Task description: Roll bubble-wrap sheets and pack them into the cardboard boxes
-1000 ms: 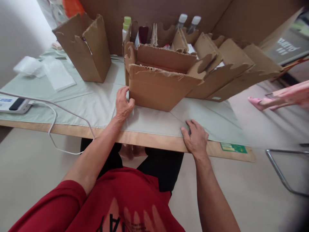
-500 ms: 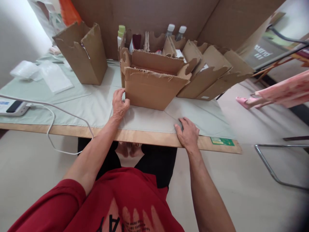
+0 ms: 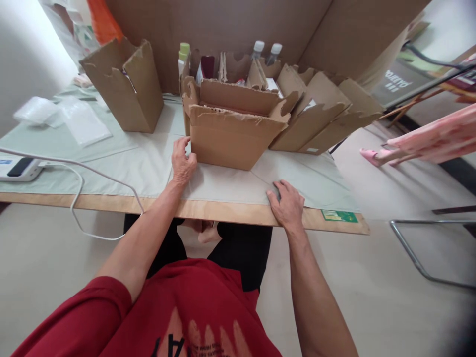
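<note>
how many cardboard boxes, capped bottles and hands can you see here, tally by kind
cardboard boxes: 4 (left, front, two leaning right)
capped bottles: 3 (green cap, white caps)
hands: 2 (left hand, right hand)
total: 9

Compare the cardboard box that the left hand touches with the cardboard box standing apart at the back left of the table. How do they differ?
The box at the left hand, the near box, is wide and low; the far-left box is narrower and taller. The near box stands against other boxes on its right; the far-left box stands alone. The hand touches the near box's left corner; no hand touches the far-left box. Both are brown, open on top, with torn flaps.
</note>
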{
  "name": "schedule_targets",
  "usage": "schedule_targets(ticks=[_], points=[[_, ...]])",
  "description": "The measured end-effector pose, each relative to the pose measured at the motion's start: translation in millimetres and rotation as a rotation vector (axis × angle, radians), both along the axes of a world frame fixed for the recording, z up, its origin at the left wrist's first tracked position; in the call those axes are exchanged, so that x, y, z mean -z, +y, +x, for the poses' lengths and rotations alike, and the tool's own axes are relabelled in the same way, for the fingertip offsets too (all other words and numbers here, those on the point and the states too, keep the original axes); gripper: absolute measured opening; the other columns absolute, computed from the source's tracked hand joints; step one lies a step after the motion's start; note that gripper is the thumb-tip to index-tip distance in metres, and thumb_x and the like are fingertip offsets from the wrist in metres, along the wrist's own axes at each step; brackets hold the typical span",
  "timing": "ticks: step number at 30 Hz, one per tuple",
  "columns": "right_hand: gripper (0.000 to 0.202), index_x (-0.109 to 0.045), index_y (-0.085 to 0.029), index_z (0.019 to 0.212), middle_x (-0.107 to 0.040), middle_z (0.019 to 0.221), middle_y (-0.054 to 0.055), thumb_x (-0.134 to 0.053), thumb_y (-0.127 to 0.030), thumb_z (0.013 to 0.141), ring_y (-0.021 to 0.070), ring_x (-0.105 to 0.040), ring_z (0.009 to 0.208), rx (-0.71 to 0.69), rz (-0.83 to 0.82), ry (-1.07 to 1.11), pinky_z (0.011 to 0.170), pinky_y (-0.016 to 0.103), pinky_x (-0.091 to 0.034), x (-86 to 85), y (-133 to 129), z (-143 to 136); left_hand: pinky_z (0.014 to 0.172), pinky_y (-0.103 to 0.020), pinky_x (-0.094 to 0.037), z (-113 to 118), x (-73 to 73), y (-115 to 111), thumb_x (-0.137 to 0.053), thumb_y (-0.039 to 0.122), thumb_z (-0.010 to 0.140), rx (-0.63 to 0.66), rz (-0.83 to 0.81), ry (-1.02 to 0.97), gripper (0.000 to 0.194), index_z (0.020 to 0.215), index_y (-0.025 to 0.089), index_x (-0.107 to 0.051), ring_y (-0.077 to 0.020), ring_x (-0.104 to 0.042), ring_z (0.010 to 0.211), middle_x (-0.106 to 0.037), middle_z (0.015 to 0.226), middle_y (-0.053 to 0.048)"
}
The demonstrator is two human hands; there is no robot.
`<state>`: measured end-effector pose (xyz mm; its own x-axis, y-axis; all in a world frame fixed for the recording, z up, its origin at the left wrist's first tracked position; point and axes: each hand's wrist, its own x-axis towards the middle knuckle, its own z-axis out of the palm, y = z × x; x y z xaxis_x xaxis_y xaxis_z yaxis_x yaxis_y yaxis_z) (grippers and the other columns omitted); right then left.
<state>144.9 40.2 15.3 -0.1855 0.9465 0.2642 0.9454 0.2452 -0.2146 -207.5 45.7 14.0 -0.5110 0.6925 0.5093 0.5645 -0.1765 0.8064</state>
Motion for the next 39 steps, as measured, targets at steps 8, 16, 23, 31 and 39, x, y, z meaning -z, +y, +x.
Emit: schedule_targets(ticks=[8, 16, 23, 31, 39], points=[[0.05, -0.067, -0.016, 0.133, -0.059, 0.148, 0.018, -0.046, -0.043, 0.097, 0.0354, -0.054, 0.134, -0.011, 0.0, 0.023, 0.108, 0.053, -0.041, 1.8, 0.0, 2.5, 0.091, -0.036, -0.052, 3.5, -3.2, 0.1, -0.049, 0.001, 0.065, 0.008, -0.016, -0.032, 0.054, 0.112, 0.023, -0.065, -0.0236, -0.061, 0.11, -0.062, 0.118, -0.007], [0.051, -0.069, -0.015, 0.128, -0.063, 0.143, 0.019, -0.043, -0.045, 0.097, 0.0358, -0.058, 0.13, -0.031, 0.043, 0.045, 0.105, 0.055, -0.045, 0.0, 1.2, 5.8, 0.082, -0.034, -0.053, 10.5, -7.2, -2.2, -0.05, 0.002, 0.065, 0.016, 0.018, -0.074, 0.052, 0.109, 0.025, -0.066, -0.0226, -0.064, 0.104, -0.064, 0.115, -0.007], [0.053, -0.07, -0.019, 0.121, -0.061, 0.145, 0.019, -0.05, -0.058, 0.092, 0.0394, -0.057, 0.131, 0.028, 0.1, 0.233, 0.103, 0.061, -0.046, 6.2, 3.6, 22.8, 0.09, -0.04, -0.053, 19.2, -11.9, -9.2, -0.053, 0.007, 0.069, 0.031, 0.043, -0.105, 0.057, 0.122, 0.025, -0.064, -0.0252, -0.064, 0.11, -0.066, 0.119, -0.008], [0.071, -0.049, -0.026, 0.147, -0.054, 0.152, 0.015, -0.068, -0.057, 0.086, 0.0334, -0.057, 0.133, -0.119, -0.126, 0.722, 0.103, 0.054, -0.051, -44.5, 42.0, -27.6, 0.118, -0.053, -0.038, 26.5, -16.5, -14.9, -0.065, 0.018, 0.08, 0.169, 0.07, -0.229, 0.092, 0.161, 0.037, -0.026, -0.0319, -0.037, 0.151, -0.036, 0.166, -0.007], [0.057, -0.061, -0.021, 0.123, -0.072, 0.117, 0.012, -0.075, -0.056, 0.08, 0.0282, -0.067, 0.105, -0.21, -0.207, 0.983, 0.091, 0.045, -0.055, -41.6, 76.3, -77.7, 0.125, -0.054, -0.032, 40.3, -33.1, -7.2, -0.07, 0.03, 0.081, 0.315, -0.021, -0.429, 0.083, 0.156, 0.029, -0.036, -0.0344, -0.037, 0.151, -0.041, 0.162, -0.008]])
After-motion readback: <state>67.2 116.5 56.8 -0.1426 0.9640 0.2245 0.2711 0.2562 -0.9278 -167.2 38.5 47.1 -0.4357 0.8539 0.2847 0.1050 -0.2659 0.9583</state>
